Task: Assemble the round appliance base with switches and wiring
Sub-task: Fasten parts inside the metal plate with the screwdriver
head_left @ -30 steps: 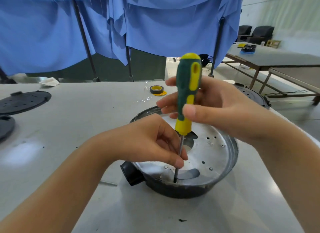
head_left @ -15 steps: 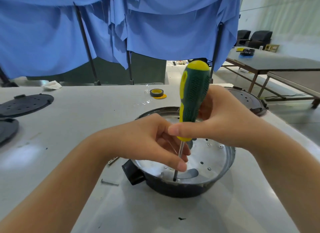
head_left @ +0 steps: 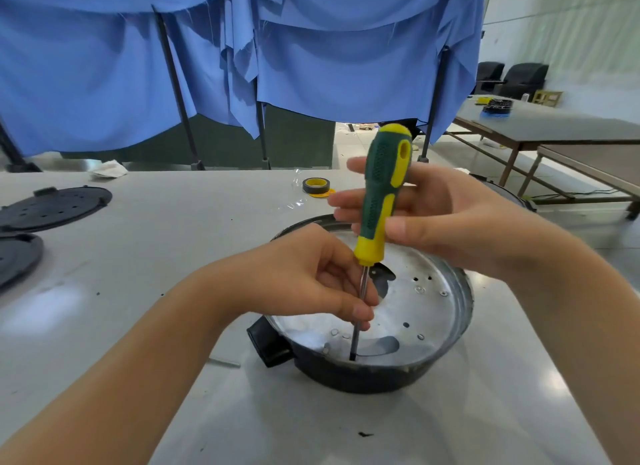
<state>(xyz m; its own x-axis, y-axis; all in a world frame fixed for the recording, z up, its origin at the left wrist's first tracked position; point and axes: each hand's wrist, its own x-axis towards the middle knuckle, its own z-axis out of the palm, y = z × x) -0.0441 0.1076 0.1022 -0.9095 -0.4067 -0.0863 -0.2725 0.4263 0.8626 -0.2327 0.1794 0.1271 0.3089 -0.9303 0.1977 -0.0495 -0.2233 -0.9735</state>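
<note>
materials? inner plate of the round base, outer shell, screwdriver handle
Inner plate: looks like bare sheet metal, dull silver sheen, punched holes. Outer shell: probably matte black plastic. Screwdriver handle: green and yellow, seemingly rubberised plastic, dotted grip texture.

Round base (head_left: 446,329): bright, scuffed sheet-metal pan inside a matt black plastic shell. Screwdriver (head_left: 381,201): green and yellow handle, rubbery, stippled grip; thin polished steel shaft. Table (head_left: 173,243): smooth pale top, semi-gloss, reflective. Perforated discs (head_left: 52,206): matt black plastic. Tape roll (head_left: 316,186): glossy black. Curtain (head_left: 329,56): blue woven cloth, frayed edges.
</note>
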